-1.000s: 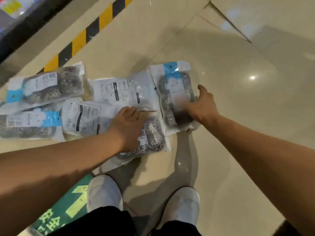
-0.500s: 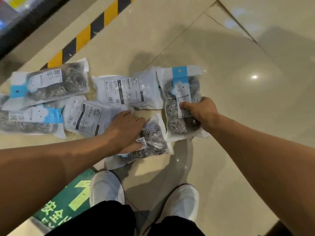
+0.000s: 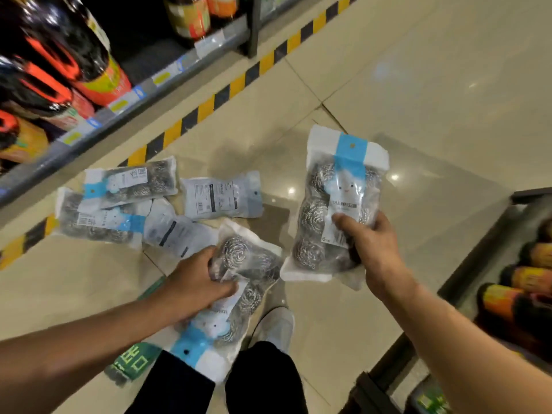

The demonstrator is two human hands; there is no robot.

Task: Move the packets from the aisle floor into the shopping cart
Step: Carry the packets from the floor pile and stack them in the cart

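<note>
My right hand (image 3: 372, 249) grips a clear packet of steel scourers with a blue and white header (image 3: 331, 201), lifted above the floor. My left hand (image 3: 197, 282) grips a second scourer packet (image 3: 239, 282), also raised, its blue header hanging down toward my legs. Several more packets stay on the tiled floor: two with blue labels at the left (image 3: 131, 182) (image 3: 98, 221), two lying label-side up (image 3: 222, 195) (image 3: 176, 231). The shopping cart (image 3: 478, 264) shows at the right edge with dark bottles inside.
A store shelf (image 3: 125, 106) with dark bottles and price tags runs along the upper left. Yellow-and-black hazard tape (image 3: 209, 104) borders it on the floor. My white shoe (image 3: 276, 327) and dark trousers are at bottom centre beside a green floor sticker (image 3: 134, 363).
Both hands have lifted their packets off the floor. The view has risen and swung, bringing the shelf and the cart into sight.
</note>
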